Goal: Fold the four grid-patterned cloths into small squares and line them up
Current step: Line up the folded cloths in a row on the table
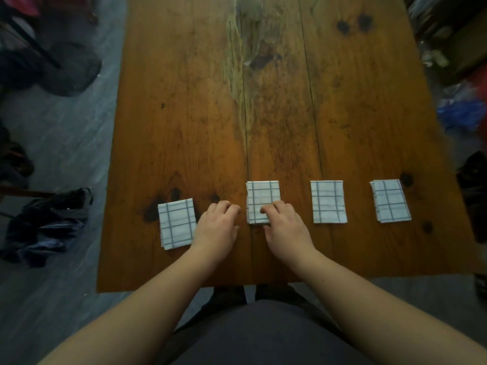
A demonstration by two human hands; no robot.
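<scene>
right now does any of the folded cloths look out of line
Yes. The leftmost cloth sits nearer the table's front edge than the other three and is slightly rotated. The right hand rests on the second cloth; the left hand lies between them.

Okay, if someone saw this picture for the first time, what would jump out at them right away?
Four folded white cloths with a blue-grey grid lie in a rough row along the near part of the worn brown wooden plank table; the leftmost cloth sits nearer than the other three. The right hand rests on the second cloth from the left, while the left hand lies on bare wood beside it.
</scene>
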